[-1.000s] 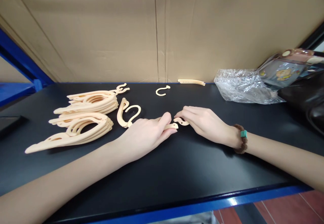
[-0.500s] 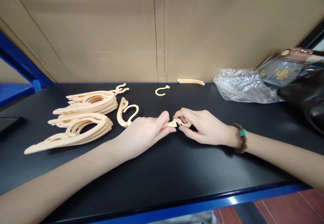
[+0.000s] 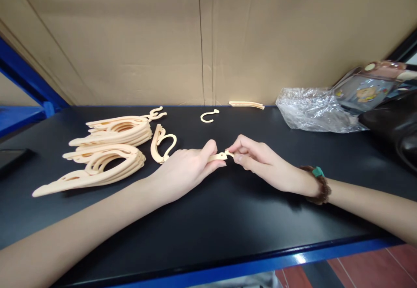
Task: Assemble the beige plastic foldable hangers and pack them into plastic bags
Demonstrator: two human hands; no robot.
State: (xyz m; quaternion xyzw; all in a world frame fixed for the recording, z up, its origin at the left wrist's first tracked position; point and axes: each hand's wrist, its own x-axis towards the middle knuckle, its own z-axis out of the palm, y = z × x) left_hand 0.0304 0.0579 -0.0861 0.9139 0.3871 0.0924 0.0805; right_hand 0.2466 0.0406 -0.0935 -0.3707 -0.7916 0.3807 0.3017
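My left hand (image 3: 187,170) is closed, its thumb and fingers pinching a pale strip (image 3: 217,157) whose holed end pokes out toward my right hand (image 3: 260,162). My right hand is closed too, its fingertips gripping a small pale piece (image 3: 230,153) that is mostly hidden by them. The tip of the piece is right at the end of the strip, between my two hands; I can't tell if they touch. A hook (image 3: 172,138) and a curved arm (image 3: 155,147) show just beyond my left knuckles, and my hand hides whether they join the strip. Farther left of that hand lie two bundles of hangers, the far bundle (image 3: 130,138) and the near bundle (image 3: 114,173), side by side on the black table (image 3: 224,231). Past the gap between my hands lies a loose hook (image 3: 209,116), and beyond my right hand, near the cardboard (image 3: 146,44), a few thin bars (image 3: 246,104). Farther out to the right of my right hand are a crumpled clear wrapper (image 3: 317,112), a printed bag (image 3: 366,92) and a shiny black item (image 3: 394,127). A brown band (image 3: 321,190) with a green bit circles my right wrist.
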